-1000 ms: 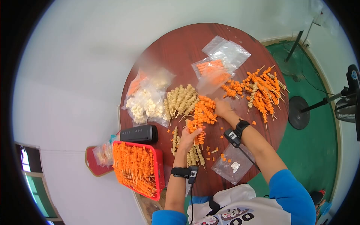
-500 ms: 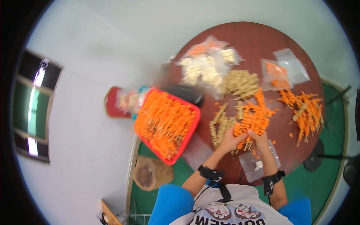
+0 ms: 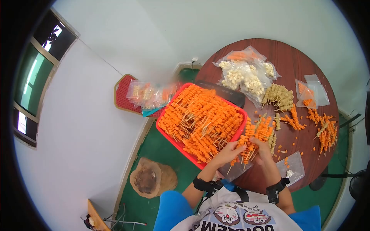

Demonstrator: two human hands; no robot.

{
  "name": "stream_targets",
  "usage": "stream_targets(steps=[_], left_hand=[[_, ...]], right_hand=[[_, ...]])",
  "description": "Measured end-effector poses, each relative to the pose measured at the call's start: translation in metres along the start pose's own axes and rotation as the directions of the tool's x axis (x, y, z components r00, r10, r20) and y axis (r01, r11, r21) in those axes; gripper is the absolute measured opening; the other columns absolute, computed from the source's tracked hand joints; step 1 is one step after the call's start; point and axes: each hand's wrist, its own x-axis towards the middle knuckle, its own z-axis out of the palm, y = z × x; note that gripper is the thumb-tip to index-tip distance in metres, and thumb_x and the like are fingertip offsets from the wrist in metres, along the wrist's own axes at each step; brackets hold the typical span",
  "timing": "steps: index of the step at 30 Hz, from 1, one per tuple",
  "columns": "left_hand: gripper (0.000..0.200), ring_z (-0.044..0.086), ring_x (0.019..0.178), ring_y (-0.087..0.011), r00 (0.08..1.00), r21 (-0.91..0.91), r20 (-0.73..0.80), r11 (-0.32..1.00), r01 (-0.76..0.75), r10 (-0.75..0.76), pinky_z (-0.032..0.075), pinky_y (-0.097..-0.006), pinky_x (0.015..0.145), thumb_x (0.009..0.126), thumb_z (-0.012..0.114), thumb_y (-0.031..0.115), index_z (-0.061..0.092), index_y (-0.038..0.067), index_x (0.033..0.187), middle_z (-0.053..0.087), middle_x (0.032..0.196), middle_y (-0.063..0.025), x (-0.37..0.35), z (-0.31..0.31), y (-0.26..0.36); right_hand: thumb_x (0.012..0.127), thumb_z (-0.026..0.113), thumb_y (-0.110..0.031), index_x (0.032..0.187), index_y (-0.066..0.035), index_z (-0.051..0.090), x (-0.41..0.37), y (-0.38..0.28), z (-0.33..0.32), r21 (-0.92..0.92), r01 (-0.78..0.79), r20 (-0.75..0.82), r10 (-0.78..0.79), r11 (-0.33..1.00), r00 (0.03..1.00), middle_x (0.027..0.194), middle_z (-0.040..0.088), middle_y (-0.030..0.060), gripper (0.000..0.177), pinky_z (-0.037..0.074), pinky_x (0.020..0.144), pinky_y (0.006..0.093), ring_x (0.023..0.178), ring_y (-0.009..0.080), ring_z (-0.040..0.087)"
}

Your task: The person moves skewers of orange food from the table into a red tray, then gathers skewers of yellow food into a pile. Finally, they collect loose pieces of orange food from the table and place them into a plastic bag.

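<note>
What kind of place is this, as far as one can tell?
Probably a plain room used for food preparation, not a fitted kitchen: a round table strewn with skewers, a red tray piled with them, and bags of cut pieces.

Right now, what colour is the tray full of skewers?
The tray is red, clearest along its rim in the head view.

The bunch of skewers (image 3: 252, 141) I hold is bright orange with pale wooden sticks. The tray (image 3: 178, 145) is red, and its skewers (image 3: 200, 123) are the same orange. The table (image 3: 269, 54) is dark reddish brown. The bags (image 3: 244, 77) are clear, with white and cream pieces inside. The other skewers (image 3: 280, 97) are beige. The floor (image 3: 154, 154) is green and the chair (image 3: 122, 96) is red. My 2 wristbands (image 3: 204, 184) are black, my sleeves (image 3: 171, 210) blue, and my shirt (image 3: 239, 215) white with a cartoon print.
</note>
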Motion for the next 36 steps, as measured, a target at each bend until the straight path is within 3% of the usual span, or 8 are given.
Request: stream_targets(steps=[9,15,20,22,30,33,35,36], left_hand=[[0.032,0.052,0.08,-0.0095,0.914,-0.147,-0.395,0.975,-0.164,0.094,0.044,-0.0212,0.059,0.085,0.048,0.027,0.047,0.003,0.107,0.054,0.095,-0.0029,-0.054,-0.128,0.018],[0.034,0.055,0.076,-0.0137,0.942,0.166,-0.335,0.985,0.041,0.018,0.045,-0.0237,0.06,0.078,0.054,0.02,0.049,0.0,0.105,0.057,0.092,-0.008,-0.03,-0.243,0.065],[0.04,0.056,0.079,-0.0176,0.944,0.321,-0.312,0.923,0.213,-0.109,0.045,-0.0276,0.064,0.075,0.056,0.022,0.049,-0.001,0.106,0.057,0.093,-0.0131,0.024,-0.284,0.089],[0.039,0.054,0.083,-0.0216,0.93,0.471,-0.359,0.876,0.107,0.08,0.043,-0.0321,0.069,0.074,0.057,0.021,0.051,-0.003,0.104,0.056,0.095,-0.0141,0.062,-0.303,0.065],[0.042,0.054,0.091,-0.0261,0.937,0.466,-0.347,0.873,0.145,0.029,0.042,-0.0325,0.073,0.071,0.06,0.017,0.051,-0.008,0.103,0.054,0.103,-0.019,0.086,-0.31,0.05],[0.041,0.054,0.093,-0.0255,0.94,0.338,-0.341,0.936,0.098,0.024,0.041,-0.0334,0.074,0.071,0.061,0.018,0.052,-0.008,0.102,0.053,0.105,-0.019,0.093,-0.322,0.038],[0.041,0.053,0.094,-0.0251,0.943,0.283,-0.332,0.955,0.091,0.009,0.041,-0.0341,0.074,0.071,0.061,0.018,0.052,-0.008,0.102,0.053,0.106,-0.0188,0.098,-0.328,0.033],[0.039,0.055,0.086,-0.0244,0.924,0.45,-0.379,0.882,0.141,0.046,0.043,-0.0345,0.069,0.071,0.06,0.018,0.052,-0.007,0.1,0.055,0.098,-0.0175,0.096,-0.327,0.039]], right_hand=[[0.071,0.057,0.002,0.096,0.003,0.05,0.021,0.087,0.155,0.009,0.105,0.043,-0.105,0.994,0.994,0.088,0.057,0.0103,0.026,0.049,0.067,0.0314,0.079,0.0195,0.057],[0.072,0.058,-0.002,0.103,0.004,0.043,0.086,0.107,0.239,0.019,0.053,-0.028,-0.053,0.998,0.998,0.094,0.054,0.0133,0.034,0.049,0.061,0.0319,0.078,0.0208,0.056],[0.076,0.057,-0.01,0.097,0.004,0.045,0.156,0.106,0.269,-0.317,-0.083,-0.394,-0.052,0.945,0.918,0.086,0.05,0.0119,0.028,0.048,0.06,0.0364,0.073,0.0203,0.051],[0.077,0.057,-0.012,0.098,0.004,0.045,0.167,0.107,0.264,-0.313,-0.098,-0.363,-0.024,0.945,0.931,0.086,0.048,0.012,0.03,0.048,0.06,0.0382,0.072,0.0205,0.049],[0.076,0.059,-0.02,0.102,0.007,0.043,0.168,0.104,0.264,-0.529,-0.082,-0.28,-0.083,0.845,0.956,0.088,0.047,0.0148,0.04,0.048,0.053,0.0436,0.072,0.0282,0.056],[0.075,0.058,-0.019,0.092,0.01,0.049,0.163,0.095,0.261,-0.63,-0.159,-0.315,-0.062,0.76,0.947,0.085,0.054,0.0186,0.035,0.049,0.05,0.0435,0.073,0.0318,0.06],[0.074,0.058,-0.017,0.08,0.012,0.053,0.172,0.096,0.251,-0.955,0.027,-0.048,-0.244,0.296,0.969,0.078,0.059,0.0216,0.03,0.052,0.052,0.0398,0.067,0.0307,0.061],[0.074,0.058,-0.017,0.08,0.012,0.053,0.165,0.093,0.255,-0.954,0.027,-0.049,-0.243,0.297,0.969,0.078,0.059,0.0216,0.03,0.052,0.052,0.0398,0.067,0.0307,0.061]])
